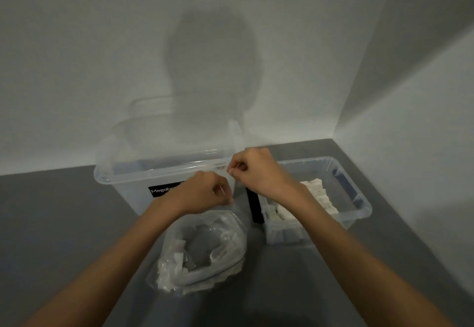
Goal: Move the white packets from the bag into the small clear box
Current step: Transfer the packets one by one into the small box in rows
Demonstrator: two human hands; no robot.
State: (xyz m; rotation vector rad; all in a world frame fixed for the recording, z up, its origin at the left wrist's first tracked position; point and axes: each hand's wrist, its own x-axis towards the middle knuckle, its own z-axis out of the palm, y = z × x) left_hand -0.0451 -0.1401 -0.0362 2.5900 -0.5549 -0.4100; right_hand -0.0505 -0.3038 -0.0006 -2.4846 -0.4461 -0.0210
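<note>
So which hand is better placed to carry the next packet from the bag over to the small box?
Right, probably. The small box stands right of the bag, and the right hand is nearer it, forearm over its near corner. The left hand would have to cross over.

Head cam looks fwd/down, close over table.

On the desk, a bag sits at the centre, nearest the viewer, with loose packets inside. A large box stands behind the bag at 11 o'clock, against the back wall. A small box stands at 2 o'clock, holding rows of packets. The left hand and the right hand meet above the bag's far edge, at 12 o'clock.
</note>
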